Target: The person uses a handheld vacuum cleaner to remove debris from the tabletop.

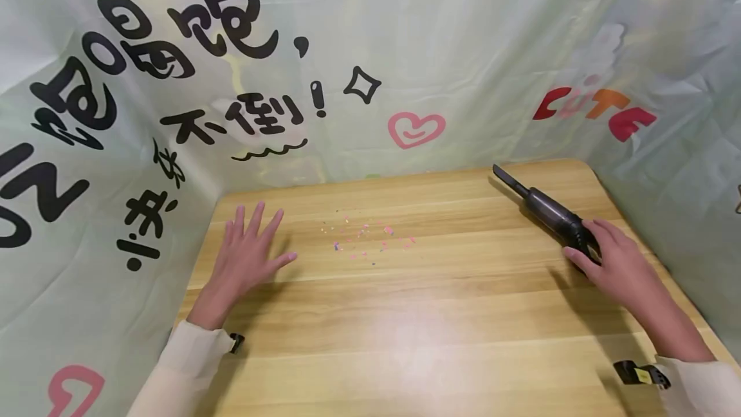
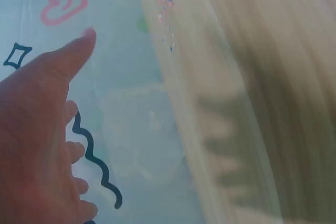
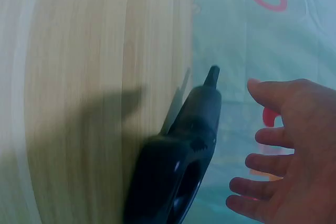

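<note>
A black handheld vacuum cleaner (image 1: 552, 214) with a narrow nozzle lies at the right of the wooden table, its nozzle toward the back edge. My right hand (image 1: 616, 262) hovers over its handle end. In the right wrist view, the fingers of that hand (image 3: 294, 145) are spread apart, with a gap between them and the vacuum cleaner (image 3: 184, 145). On the left, my left hand (image 1: 249, 256) is held over the table with fingers spread and holds nothing. Small pink, blue and white scraps (image 1: 365, 237) lie scattered at the back middle, to the right of the left hand.
The wooden table (image 1: 393, 327) has rounded back corners. A pale cloth (image 1: 463, 50) with black writing, a pink heart and coloured letters hangs behind it and along both sides, close to the table's edges.
</note>
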Demonstrator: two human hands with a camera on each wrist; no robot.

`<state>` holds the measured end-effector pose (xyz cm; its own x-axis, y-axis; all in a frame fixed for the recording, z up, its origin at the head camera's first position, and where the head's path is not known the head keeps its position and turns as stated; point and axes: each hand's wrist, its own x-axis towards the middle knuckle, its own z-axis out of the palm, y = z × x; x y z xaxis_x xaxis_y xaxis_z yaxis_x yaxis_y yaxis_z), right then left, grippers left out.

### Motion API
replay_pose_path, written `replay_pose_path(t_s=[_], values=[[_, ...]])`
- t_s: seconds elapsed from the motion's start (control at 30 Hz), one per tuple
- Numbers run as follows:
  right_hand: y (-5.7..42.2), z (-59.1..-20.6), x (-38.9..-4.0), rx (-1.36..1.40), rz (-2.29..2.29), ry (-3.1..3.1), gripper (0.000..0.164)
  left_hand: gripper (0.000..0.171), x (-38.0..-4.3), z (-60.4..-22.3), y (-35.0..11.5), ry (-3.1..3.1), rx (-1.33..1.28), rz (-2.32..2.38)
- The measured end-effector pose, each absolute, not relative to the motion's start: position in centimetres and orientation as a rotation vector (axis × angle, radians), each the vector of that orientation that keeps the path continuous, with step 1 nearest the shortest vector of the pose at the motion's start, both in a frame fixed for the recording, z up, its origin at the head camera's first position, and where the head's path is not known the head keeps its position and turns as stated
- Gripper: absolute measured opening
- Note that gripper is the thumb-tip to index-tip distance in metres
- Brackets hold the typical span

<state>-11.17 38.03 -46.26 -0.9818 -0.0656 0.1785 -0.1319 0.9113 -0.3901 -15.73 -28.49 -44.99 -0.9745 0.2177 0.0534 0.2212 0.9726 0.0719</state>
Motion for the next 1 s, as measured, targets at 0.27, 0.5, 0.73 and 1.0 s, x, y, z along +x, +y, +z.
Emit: replay_pose_path(t_s=[0.27,0.5,0.73,1.0], values=[[40.1,-47.0,-11.6,0.111,0.654,-2.831,0.06,0.104,-17.7,-44.6,-27.3,-3.077,-0.459,-0.194],[41.5,-47.7,-12.1,0.058,0.651,-2.889,0.061,0.104,-18.4,-44.6,-26.5,-3.086,-0.526,-0.183],[42.7,-48.3,-13.0,0.028,0.631,-2.951,0.062,0.101,-18.6,-44.3,-26.0,-3.05,-0.567,-0.159],[44.3,-48.9,-14.3,0.045,0.558,-3.031,0.058,0.096,-18.9,-44.2,-25.5,-3.007,-0.612,-0.134]])
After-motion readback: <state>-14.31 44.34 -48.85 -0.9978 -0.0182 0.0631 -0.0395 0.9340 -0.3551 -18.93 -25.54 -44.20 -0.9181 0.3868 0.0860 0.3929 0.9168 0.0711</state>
